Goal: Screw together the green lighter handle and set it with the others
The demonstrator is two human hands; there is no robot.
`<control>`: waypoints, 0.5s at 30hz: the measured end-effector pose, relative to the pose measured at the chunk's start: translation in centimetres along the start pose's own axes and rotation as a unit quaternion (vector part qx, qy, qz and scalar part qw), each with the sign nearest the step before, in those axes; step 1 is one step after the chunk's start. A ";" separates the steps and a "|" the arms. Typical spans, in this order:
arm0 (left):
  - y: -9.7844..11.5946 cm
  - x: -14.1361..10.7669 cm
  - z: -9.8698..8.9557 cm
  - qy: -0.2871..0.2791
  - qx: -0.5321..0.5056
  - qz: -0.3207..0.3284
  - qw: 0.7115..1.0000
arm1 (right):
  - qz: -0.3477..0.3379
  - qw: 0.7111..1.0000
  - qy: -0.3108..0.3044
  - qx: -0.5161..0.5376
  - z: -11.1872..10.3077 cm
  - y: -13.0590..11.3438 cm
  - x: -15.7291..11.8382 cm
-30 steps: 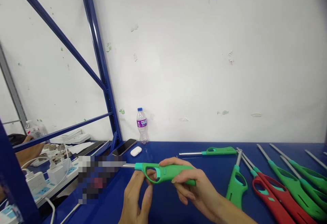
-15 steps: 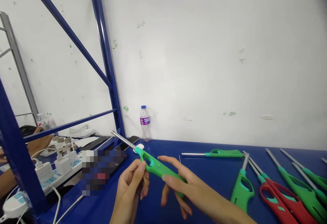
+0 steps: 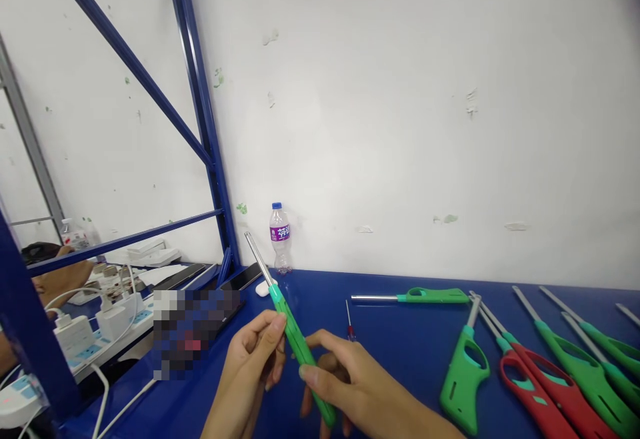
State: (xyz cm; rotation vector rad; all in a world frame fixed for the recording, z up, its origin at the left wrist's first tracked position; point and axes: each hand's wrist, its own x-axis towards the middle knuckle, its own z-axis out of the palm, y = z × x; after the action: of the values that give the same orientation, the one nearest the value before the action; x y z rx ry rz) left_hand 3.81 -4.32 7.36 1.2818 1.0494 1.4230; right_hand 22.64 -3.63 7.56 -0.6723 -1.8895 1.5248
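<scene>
A green gas lighter [image 3: 299, 344] with a long metal barrel is held up over the blue table, its barrel pointing up and to the left and its narrow edge facing me. My left hand [image 3: 254, 353] pinches it near the turquoise collar between thumb and fingers. On the lower handle, my right hand [image 3: 357, 380] grips with the thumb on the near side and the fingers partly hidden behind. Just beyond the right hand lies a screwdriver [image 3: 351, 329] with a red handle.
Green lighters [image 3: 465, 382] and red lighters [image 3: 537, 392] lie at the right; another green lighter [image 3: 437, 295] lies farther back. A bottle [image 3: 281, 239] stands by the wall. Left are a phone [image 3: 245, 276], a power strip [image 3: 143, 322], a blue frame post [image 3: 200, 112] and another person's hand [image 3: 65, 275].
The lighter has been turned from its broad side to its narrow edge and tilted more upright. My right hand has closed in on its handle. The screwdriver's red handle has come into view.
</scene>
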 end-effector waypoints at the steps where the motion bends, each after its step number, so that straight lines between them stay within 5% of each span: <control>1: 0.0 0.0 0.1 0.004 -0.004 0.003 1.000 | -0.006 1.000 0.002 0.002 0.0 0.1 0.0; 7: 0.5 -0.2 0.7 0.062 -0.051 0.007 0.997 | -0.048 0.999 0.007 0.015 0.4 0.4 0.4; 11: 0.2 0.2 -0.1 0.043 -0.041 -0.005 0.998 | -0.043 0.998 -0.037 0.034 0.4 0.7 0.5; 15: -0.4 0.3 -0.5 0.016 -0.006 0.008 1.000 | -0.058 0.998 0.000 -0.019 0.3 0.7 0.4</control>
State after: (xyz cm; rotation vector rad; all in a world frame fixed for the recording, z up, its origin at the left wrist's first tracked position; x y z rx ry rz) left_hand 3.31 -3.94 7.03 1.2642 1.0527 1.4639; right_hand 22.17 -3.40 6.84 -0.5695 -1.9278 1.4184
